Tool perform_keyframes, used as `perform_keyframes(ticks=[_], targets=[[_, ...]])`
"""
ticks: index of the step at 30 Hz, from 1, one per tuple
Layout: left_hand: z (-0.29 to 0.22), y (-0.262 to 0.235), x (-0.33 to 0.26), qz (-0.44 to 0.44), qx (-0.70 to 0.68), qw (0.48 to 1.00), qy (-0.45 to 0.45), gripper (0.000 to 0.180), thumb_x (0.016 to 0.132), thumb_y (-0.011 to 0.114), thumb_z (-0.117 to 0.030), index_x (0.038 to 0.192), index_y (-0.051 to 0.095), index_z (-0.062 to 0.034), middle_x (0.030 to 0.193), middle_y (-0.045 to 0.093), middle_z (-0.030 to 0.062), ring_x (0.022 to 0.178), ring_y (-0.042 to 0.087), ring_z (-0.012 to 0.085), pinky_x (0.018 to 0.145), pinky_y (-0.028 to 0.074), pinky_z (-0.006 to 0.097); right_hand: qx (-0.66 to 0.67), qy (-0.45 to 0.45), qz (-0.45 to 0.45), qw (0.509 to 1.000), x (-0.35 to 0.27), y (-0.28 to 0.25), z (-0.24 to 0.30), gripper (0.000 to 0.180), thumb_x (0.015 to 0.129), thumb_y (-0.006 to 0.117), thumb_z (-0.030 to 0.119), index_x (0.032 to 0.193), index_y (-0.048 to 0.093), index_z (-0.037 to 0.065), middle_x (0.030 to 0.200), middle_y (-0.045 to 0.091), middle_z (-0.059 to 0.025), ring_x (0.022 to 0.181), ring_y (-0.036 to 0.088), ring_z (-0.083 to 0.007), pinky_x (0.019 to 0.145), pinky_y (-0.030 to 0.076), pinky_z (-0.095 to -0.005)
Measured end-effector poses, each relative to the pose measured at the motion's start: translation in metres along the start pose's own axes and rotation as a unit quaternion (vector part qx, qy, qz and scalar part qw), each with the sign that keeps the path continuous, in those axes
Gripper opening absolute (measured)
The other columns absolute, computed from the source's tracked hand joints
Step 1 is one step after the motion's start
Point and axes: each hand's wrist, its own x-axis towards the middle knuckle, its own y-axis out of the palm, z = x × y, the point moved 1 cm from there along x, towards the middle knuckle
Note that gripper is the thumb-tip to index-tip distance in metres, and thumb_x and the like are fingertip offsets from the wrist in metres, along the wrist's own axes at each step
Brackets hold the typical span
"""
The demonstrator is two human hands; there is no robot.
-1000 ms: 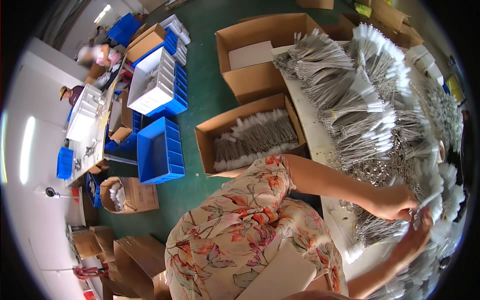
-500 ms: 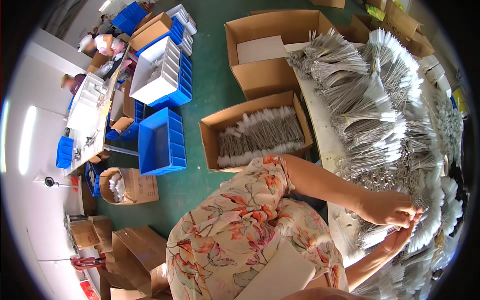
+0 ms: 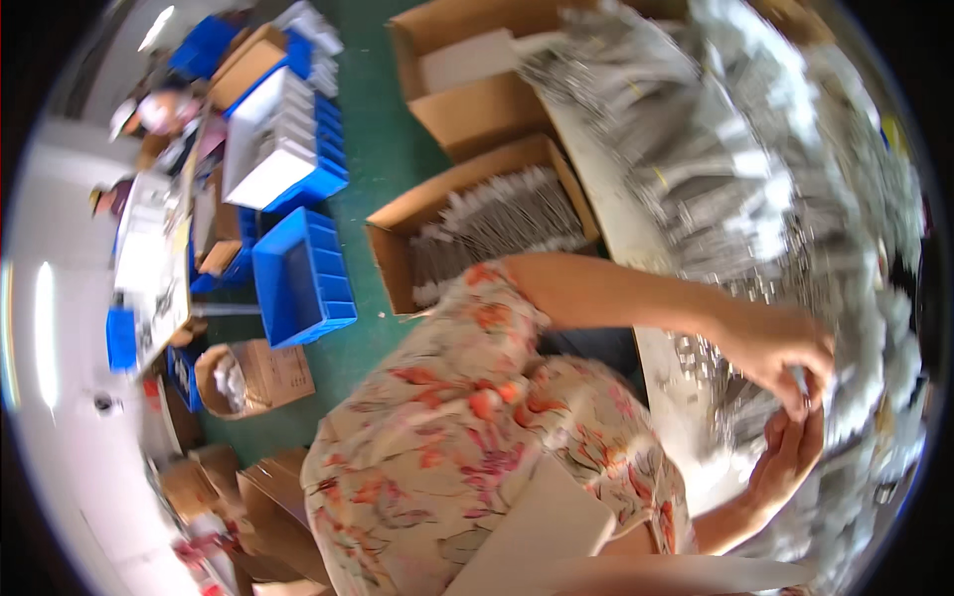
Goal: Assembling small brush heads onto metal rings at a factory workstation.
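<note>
Pinching a thin white-tipped wire piece (image 3: 801,382) between its fingertips, the left hand (image 3: 785,350) hangs over the right side of the table (image 3: 621,219). The piece's long axis runs roughly near-to-far, pointing down at the right hand (image 3: 785,459), which waits just beneath, palm up and half-curled; whether it grips anything cannot be told. Heaped wire bundles (image 3: 715,149) lie beyond.
</note>
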Motion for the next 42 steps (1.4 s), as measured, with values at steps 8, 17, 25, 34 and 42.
perform_keyframes(ticks=[8,17,25,34,42], targets=[[-0.004,0.019,-0.036,-0.002,-0.024,0.999,-0.047,0.021,0.069,0.072,-0.005,0.088,0.063,-0.0049,0.088,0.058,0.0071,0.071,0.055,0.0178,0.062,0.045,0.027,-0.029,0.16,0.122,0.979,-0.038,-0.01,0.012,0.01,0.084,0.054,0.004,0.086,0.059,-0.004,0.072,0.06,-0.0053,0.058,0.054,-0.0076,0.047,0.041,-0.0202],[0.017,0.027,-0.126,0.06,0.236,0.878,-0.412,0.012,0.084,0.06,-0.014,0.084,0.06,-0.0021,0.068,0.057,0.0051,0.055,0.051,0.0057,0.05,0.041,0.02,-0.555,0.241,-0.058,0.794,-0.152,-0.095,-0.072,0.011,0.082,0.055,0.012,0.082,0.064,0.005,0.079,0.062,-0.0128,0.068,0.06,-0.0291,0.062,0.047,-0.0351],[0.009,0.042,-0.114,-0.054,0.042,0.918,-0.39,0.008,0.08,0.061,-0.002,0.078,0.053,0.0004,0.081,0.061,0.0093,0.066,0.061,0.0119,0.057,0.05,0.024,-0.271,-0.1,-0.003,0.957,-0.066,0.02,-0.061,0.008,0.079,0.062,0.003,0.087,0.064,0.002,0.086,0.062,-0.0083,0.068,0.059,-0.0131,0.056,0.047,-0.0253],[-0.012,-0.017,-0.06,0.007,-0.052,0.966,-0.252,0.016,0.083,0.054,0.002,0.098,0.061,0.0039,0.104,0.058,0.0198,0.084,0.06,0.0152,0.07,0.053,0.027,0.02,0.06,0.07,0.996,-0.032,0.034,-0.037,0.012,0.083,0.062,0.01,0.089,0.064,0.0,0.072,0.062,-0.0033,0.058,0.051,-0.0077,0.052,0.042,-0.0236],[-0.009,-0.01,-0.048,0.035,-0.096,0.967,-0.232,0.025,0.077,0.052,0.01,0.1,0.06,0.006,0.107,0.056,0.0214,0.086,0.062,0.0205,0.075,0.052,0.029,0.127,0.114,0.089,0.981,-0.028,0.023,-0.037,0.018,0.085,0.061,0.018,0.09,0.064,0.002,0.07,0.059,0.0013,0.059,0.047,-0.004,0.05,0.038,-0.0192]])
